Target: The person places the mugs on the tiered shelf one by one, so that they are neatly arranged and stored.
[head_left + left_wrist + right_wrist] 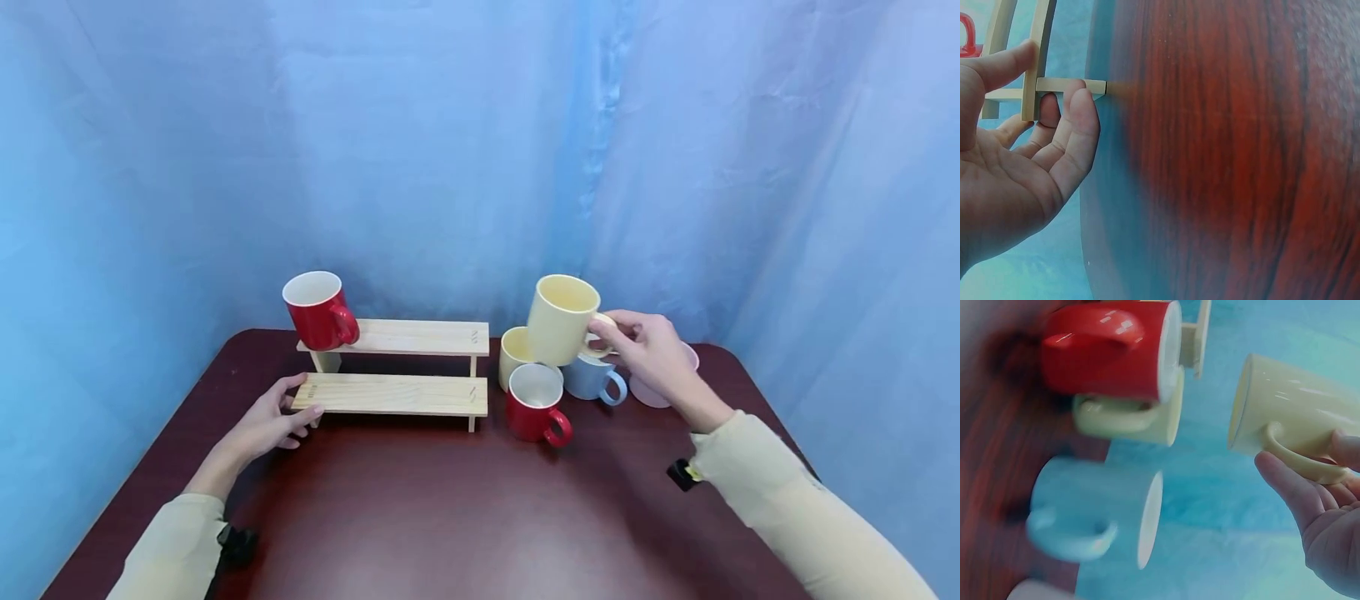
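In the head view my right hand [651, 352] holds a pale yellow mug [558, 327] by its handle, raised above the other mugs. The right wrist view shows the fingers and thumb of that hand [1338, 534] around the handle of the mug [1300, 409]. On the left, my left hand [264, 423] grips the left end of the lower board of a two-tier wooden shelf [397, 395], thumb over fingers. A red mug [311, 323] with a white inside stands at the left end of the upper board.
Right of the shelf, a second yellow mug [513, 371], a red mug [531, 421], a light blue mug [581, 381] and a pale pink mug [647, 395], partly hidden by my right hand, stand on the dark wooden table [420, 508]. A blue curtain [420, 167] hangs behind.
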Demonstrator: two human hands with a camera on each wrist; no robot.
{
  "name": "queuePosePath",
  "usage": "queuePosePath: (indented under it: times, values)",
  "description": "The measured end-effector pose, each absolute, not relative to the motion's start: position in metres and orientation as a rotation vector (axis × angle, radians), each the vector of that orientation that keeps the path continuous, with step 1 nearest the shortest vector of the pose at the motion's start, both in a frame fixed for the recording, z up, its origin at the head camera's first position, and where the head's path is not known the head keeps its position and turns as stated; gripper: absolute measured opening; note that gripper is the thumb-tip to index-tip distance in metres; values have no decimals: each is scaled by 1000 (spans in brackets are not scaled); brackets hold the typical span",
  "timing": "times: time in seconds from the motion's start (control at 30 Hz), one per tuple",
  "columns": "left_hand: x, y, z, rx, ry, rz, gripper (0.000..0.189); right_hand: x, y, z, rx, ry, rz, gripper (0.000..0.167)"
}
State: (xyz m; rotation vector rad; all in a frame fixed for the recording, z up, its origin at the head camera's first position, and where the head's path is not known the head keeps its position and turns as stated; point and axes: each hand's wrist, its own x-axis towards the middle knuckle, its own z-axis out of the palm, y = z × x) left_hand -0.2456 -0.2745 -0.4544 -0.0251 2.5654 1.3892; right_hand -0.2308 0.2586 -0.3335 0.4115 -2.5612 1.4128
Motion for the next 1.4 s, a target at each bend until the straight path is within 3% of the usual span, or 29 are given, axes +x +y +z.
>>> queuePosePath:
  times: [0.63,1.2,1.4]
  values:
    - [-242,-273,-455,-18,2537,1422,95,-282,129,-334,603,-2517,1383,22]
    - [-237,-274,-455,-15,2531,1430,93,-300,46,-346,591,-2543,1223,41]
    - [-235,-275,-454,-18,2527,1432,94,-300,29,-353,530,-2522,1237,25]
